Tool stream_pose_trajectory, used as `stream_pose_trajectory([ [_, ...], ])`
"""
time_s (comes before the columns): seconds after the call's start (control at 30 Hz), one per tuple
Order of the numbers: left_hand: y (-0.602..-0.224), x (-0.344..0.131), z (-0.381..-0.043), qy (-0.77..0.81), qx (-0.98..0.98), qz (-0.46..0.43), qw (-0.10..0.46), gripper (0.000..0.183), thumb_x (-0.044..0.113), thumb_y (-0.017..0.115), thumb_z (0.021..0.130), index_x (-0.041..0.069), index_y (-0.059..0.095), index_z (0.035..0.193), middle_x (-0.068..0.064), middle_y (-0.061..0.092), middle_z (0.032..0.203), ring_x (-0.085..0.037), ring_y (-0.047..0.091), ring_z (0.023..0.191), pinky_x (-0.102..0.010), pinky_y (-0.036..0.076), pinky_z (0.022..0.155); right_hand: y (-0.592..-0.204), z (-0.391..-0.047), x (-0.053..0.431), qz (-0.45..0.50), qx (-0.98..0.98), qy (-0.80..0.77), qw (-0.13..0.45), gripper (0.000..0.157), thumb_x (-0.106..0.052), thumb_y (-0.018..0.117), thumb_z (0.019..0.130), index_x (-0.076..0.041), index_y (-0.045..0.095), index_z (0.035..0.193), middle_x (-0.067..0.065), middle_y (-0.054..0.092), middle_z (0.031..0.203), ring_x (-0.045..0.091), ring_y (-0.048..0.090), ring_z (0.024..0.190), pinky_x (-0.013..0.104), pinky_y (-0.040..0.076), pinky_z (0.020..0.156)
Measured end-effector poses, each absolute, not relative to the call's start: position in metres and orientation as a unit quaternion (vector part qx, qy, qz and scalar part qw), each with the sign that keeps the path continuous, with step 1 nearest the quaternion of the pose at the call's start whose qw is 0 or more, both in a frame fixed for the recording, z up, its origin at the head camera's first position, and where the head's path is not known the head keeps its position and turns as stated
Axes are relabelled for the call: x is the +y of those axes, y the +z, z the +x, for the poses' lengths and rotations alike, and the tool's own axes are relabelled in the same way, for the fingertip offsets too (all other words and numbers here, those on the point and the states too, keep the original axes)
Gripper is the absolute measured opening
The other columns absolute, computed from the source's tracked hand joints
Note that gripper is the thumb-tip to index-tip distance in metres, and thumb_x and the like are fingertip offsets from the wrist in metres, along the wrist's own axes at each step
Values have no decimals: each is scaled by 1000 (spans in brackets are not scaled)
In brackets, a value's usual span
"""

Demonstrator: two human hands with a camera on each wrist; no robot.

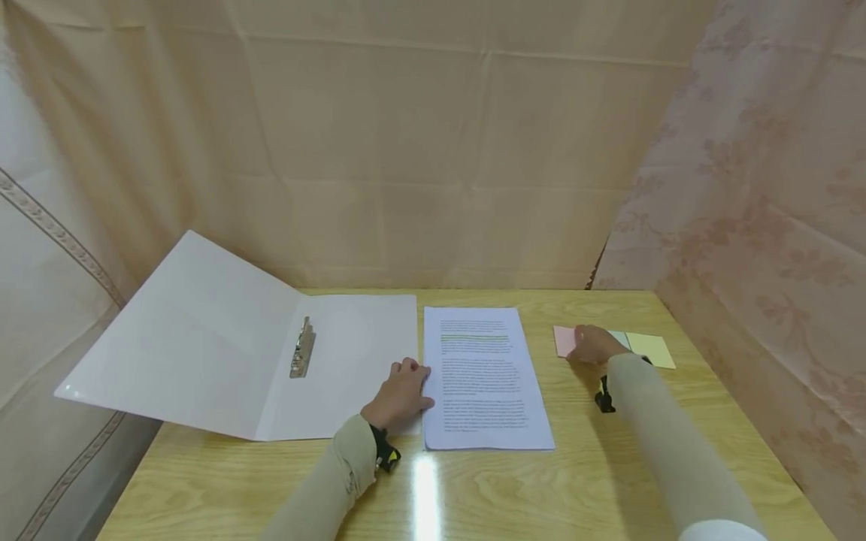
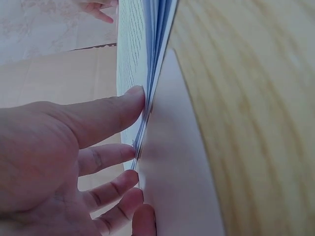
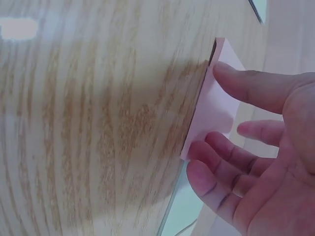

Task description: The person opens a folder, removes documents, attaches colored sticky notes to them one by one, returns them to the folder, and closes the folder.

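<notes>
A stack of printed pages (image 1: 473, 383), with a green highlighted line near its top, lies on the table. My left hand (image 1: 399, 394) rests at its left edge; in the left wrist view the thumb (image 2: 115, 110) touches the page edges, which fan slightly apart. The other fingertips lie along the same edge, over the white folder (image 1: 365, 323). Over at the right, my right hand (image 1: 595, 346) holds a pink sticky note pad (image 3: 216, 108), thumb at one end and curled fingers at the other.
Beside the pink pad lie a pale green pad (image 3: 184, 211) and a yellow pad (image 1: 652, 349). The folder is spread wide, its left cover (image 1: 189, 338) raised and a metal clip (image 1: 302, 349) near the spine. Curtains (image 1: 419, 150) hang behind the wooden table (image 1: 514, 496).
</notes>
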State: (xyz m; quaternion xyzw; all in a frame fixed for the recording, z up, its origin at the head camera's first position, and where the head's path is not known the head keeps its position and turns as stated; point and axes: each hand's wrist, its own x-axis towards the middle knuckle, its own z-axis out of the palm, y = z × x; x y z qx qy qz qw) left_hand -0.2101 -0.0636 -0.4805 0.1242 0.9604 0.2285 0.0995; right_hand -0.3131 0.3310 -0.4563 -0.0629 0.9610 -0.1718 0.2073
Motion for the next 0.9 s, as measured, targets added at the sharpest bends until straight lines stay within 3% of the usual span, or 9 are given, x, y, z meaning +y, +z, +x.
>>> stream_pose_trajectory([
  [0.13,-482,-64,-211,225,961,125,97,60,27,72,87,4,52,139,-15,46,132,-29,41,113,-42,46,88,-458,-316,333,-65,957,-184,213,57,-18,60,93,15,40,135,38,47,134,41,60,102,44,54,78],
  [0.33,-485,-65,-211,228,961,114,104,61,27,73,86,5,52,139,-15,46,134,-30,41,115,-43,45,91,-464,-319,333,-66,957,-184,215,69,-18,61,91,18,29,142,41,37,142,48,57,112,45,56,78],
  [0.43,-487,-65,-211,231,961,112,103,61,27,73,86,5,51,139,-15,46,135,-30,41,116,-44,45,92,-466,-322,333,-75,959,-172,211,60,-17,62,91,17,38,135,39,51,125,37,62,88,38,53,69],
  [0.53,-488,-66,-212,233,961,112,99,61,27,73,87,6,51,140,-15,45,135,-30,41,117,-44,45,92,-466,-324,332,-86,958,-170,213,52,-16,62,92,17,42,127,22,57,95,18,49,62,31,44,59],
  [0.63,-488,-66,-213,236,960,112,99,61,27,72,87,6,51,140,-14,45,135,-30,41,117,-44,45,92,-464,-324,331,-84,953,-181,228,50,-15,62,91,16,42,126,8,50,75,10,36,52,27,38,53],
  [0.7,-488,-66,-214,236,960,113,100,61,28,72,87,6,50,140,-14,45,136,-30,41,117,-44,45,92,-462,-323,330,-73,949,-195,238,57,-15,62,90,17,38,131,7,52,73,8,34,49,26,37,51],
  [0.8,-488,-65,-214,238,959,116,102,61,28,71,88,6,50,140,-14,44,136,-30,40,117,-43,45,91,-460,-320,330,-52,945,-210,246,67,-16,65,88,17,33,138,21,60,91,10,37,52,26,37,51],
  [0.9,-489,-65,-214,240,958,117,100,61,28,72,87,6,50,140,-15,45,136,-30,41,116,-43,45,90,-459,-317,328,-34,943,-225,241,76,-18,68,87,15,29,143,33,53,124,18,47,68,30,41,58],
])
